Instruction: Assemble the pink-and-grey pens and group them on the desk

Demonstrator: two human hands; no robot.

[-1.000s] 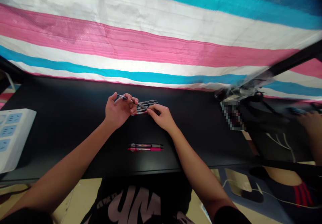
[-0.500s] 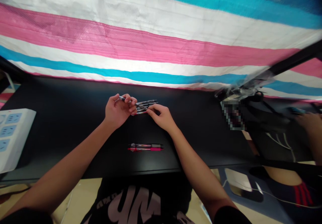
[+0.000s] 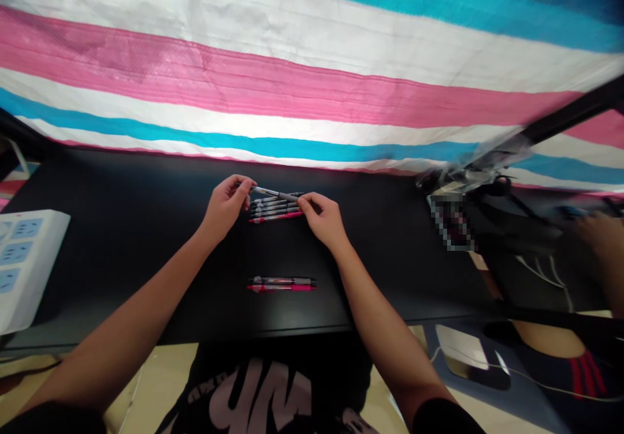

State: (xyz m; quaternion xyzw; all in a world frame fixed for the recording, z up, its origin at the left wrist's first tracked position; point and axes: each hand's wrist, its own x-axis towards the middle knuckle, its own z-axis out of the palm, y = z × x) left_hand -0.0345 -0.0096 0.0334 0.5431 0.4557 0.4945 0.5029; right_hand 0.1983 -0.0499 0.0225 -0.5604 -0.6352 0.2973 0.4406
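Observation:
One pen (image 3: 275, 193) with a clear barrel and grey grip is stretched between my hands, just above a row of pens. My left hand (image 3: 229, 201) pinches its left end, and my right hand (image 3: 320, 216) pinches its right end. Under it lie several black-and-clear pens (image 3: 273, 210) side by side, with a red pen (image 3: 275, 217) on the near side of the row. Closer to me, a black pen (image 3: 283, 280) and a pink-red pen (image 3: 283, 288) lie parallel on the black table (image 3: 195, 297).
At the left edge stands a white power strip (image 3: 34, 265) with blue sockets. On the right are a pixelated device (image 3: 453, 223), clear plastic wrapping (image 3: 487, 161) and cables. A striped sheet (image 3: 292, 102) hangs behind the table. Another person's arm (image 3: 607, 252) shows at far right.
My left hand has turned from palm-up with curled fingers to a pinch on the pen's left end. My right hand has shifted slightly right and up, uncovering more of the row.

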